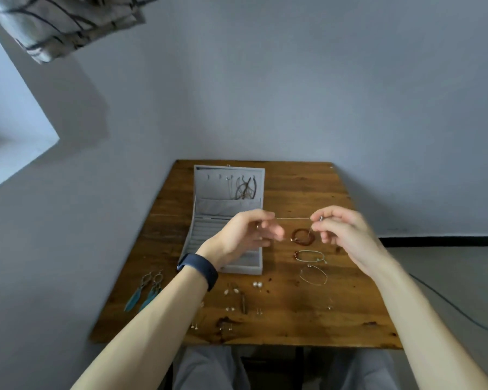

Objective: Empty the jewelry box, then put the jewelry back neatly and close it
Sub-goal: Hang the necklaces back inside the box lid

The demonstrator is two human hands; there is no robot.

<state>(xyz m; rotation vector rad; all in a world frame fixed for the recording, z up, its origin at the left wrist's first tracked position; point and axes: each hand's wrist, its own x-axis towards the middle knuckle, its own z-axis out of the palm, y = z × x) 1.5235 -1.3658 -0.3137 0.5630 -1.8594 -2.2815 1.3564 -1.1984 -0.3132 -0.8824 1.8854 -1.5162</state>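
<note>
Small wooden table pushed up against a plain grey wall, that's my setup. The jewelry box sits open at the back left of it, lid standing upright, with a few cords and necklaces hanging off the hooks on the right side of the lid. The ring-roll tray below looks bare from what I can see past my arm.

I've got a thin silver chain stretched taut between both hands, above the table just right of the box. My left hand pinches one end with thumb and fingertip, other fingers loosely spread. My right hand pinches the other end, and a bit of chain dangles down from it.

Under my hands lie a reddish bead bracelet, a green cord bracelet and a thin wire hoop in a column. Teal feather earrings are at the left edge, and pearl studs plus other tiny earrings are scattered near the front. There's a dark wristband on my left wrist.
</note>
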